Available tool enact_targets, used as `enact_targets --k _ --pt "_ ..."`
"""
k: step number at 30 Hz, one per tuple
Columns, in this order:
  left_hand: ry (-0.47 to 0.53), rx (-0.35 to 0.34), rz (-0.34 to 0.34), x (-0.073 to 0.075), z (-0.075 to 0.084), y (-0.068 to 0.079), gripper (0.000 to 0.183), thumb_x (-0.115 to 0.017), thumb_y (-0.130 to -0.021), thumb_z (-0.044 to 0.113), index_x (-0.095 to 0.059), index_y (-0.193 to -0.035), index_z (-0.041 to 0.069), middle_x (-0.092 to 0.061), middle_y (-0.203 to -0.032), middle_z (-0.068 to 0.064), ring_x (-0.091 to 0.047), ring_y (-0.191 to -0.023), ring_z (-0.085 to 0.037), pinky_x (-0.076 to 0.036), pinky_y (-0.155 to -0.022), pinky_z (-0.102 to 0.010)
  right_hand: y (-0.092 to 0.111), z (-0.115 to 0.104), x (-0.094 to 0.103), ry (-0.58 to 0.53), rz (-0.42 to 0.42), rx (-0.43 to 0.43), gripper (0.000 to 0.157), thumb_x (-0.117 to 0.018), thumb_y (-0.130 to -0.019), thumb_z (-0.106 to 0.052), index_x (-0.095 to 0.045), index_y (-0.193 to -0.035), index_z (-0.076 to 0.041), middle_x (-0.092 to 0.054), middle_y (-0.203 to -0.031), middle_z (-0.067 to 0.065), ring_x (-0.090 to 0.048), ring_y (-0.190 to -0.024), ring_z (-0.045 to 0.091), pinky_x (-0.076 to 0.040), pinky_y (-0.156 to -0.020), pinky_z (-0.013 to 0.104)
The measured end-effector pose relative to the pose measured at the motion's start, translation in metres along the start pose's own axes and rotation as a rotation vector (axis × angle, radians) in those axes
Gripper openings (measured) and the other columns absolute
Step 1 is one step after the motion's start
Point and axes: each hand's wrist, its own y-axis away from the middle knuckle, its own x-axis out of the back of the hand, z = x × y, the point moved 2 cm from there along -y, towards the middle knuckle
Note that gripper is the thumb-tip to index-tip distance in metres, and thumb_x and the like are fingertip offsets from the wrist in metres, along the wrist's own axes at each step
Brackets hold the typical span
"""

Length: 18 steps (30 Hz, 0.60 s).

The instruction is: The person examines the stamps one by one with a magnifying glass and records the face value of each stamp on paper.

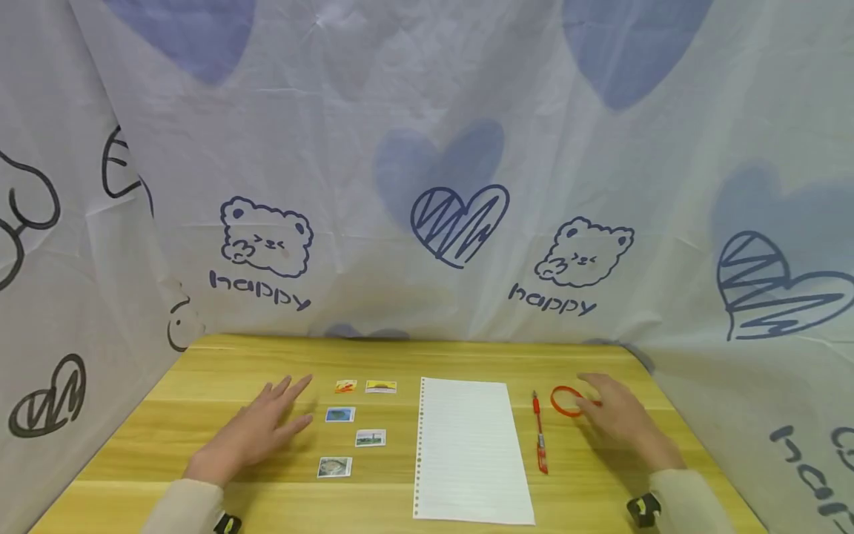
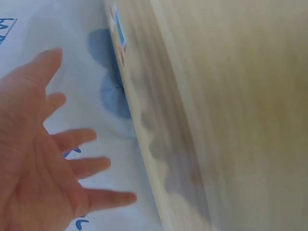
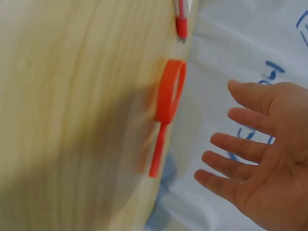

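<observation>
My left hand [image 1: 256, 430], fingers spread and holding nothing, hovers over the table to the left of several small picture stamps. Among them are a red-and-white stamp [image 1: 345, 386], a yellow one [image 1: 381, 386], a blue one [image 1: 340, 414], a green one [image 1: 370, 438] and a grey one [image 1: 334, 466]. My right hand [image 1: 620, 415] is also empty, its fingers extended above a red magnifying glass [image 3: 161, 103]. In the head view that hand covers most of the magnifier's handle; the right wrist view shows a gap between them.
A lined sheet of paper [image 1: 467, 452] with punched holes lies mid-table. Right of it rests a red pen [image 1: 540, 434], tip pointing away. The wooden table [image 1: 373, 504] ends at a printed cloth backdrop [image 1: 360, 222], with cloth along both sides too.
</observation>
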Motion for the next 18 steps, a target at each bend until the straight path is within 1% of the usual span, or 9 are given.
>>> enact_targets --k 3,6,11,15,18 --pt "0.097 -0.034 -0.022 0.002 0.004 0.005 0.064 -0.063 -0.100 0.047 -0.046 -0.156 0.018 -0.033 -0.163 -0.029 -0.025 -0.149 -0.061 -0.026 -0.113 -0.079 -0.002 0.013 -0.002 -0.006 0.035 0.017 0.043 -0.072 -0.094 -0.011 -0.062 -0.129 0.010 -0.064 -0.130 0.034 -0.058 -0.122 0.056 -0.047 -0.103 0.066" --pt "0.135 -0.061 -0.033 0.002 0.008 0.010 0.058 -0.069 -0.097 0.042 -0.057 -0.147 0.016 -0.041 -0.159 -0.028 -0.033 -0.146 -0.059 -0.028 -0.115 -0.075 -0.004 0.023 -0.003 -0.005 0.053 0.016 0.035 -0.074 -0.091 -0.008 -0.068 -0.120 0.010 -0.069 -0.122 0.032 -0.063 -0.115 0.054 -0.051 -0.098 0.064" --pt "0.167 -0.110 -0.052 0.000 0.012 0.014 0.055 -0.076 -0.092 0.038 -0.064 -0.139 0.012 -0.052 -0.151 -0.028 -0.044 -0.140 -0.057 -0.032 -0.115 -0.073 -0.006 0.032 -0.004 -0.011 0.052 0.004 0.023 -0.078 -0.086 -0.005 -0.074 -0.105 0.008 -0.075 -0.108 0.028 -0.069 -0.103 0.050 -0.057 -0.089 0.060" --pt "0.176 -0.162 -0.073 -0.004 0.014 0.015 0.050 -0.079 -0.089 0.035 -0.069 -0.131 0.010 -0.058 -0.144 -0.028 -0.051 -0.136 -0.054 -0.035 -0.113 -0.072 -0.008 0.034 -0.004 -0.006 0.030 -0.004 0.021 -0.079 -0.085 -0.004 -0.075 -0.102 0.007 -0.076 -0.104 0.027 -0.071 -0.098 0.048 -0.058 -0.086 0.059" --pt "0.187 -0.193 -0.089 -0.007 0.015 0.016 0.047 -0.080 -0.088 0.035 -0.072 -0.127 0.011 -0.060 -0.142 -0.029 -0.053 -0.134 -0.053 -0.038 -0.111 -0.071 -0.009 0.035 -0.004 -0.013 0.012 -0.011 0.021 -0.079 -0.086 -0.004 -0.075 -0.103 0.007 -0.076 -0.105 0.026 -0.070 -0.100 0.048 -0.057 -0.087 0.060"
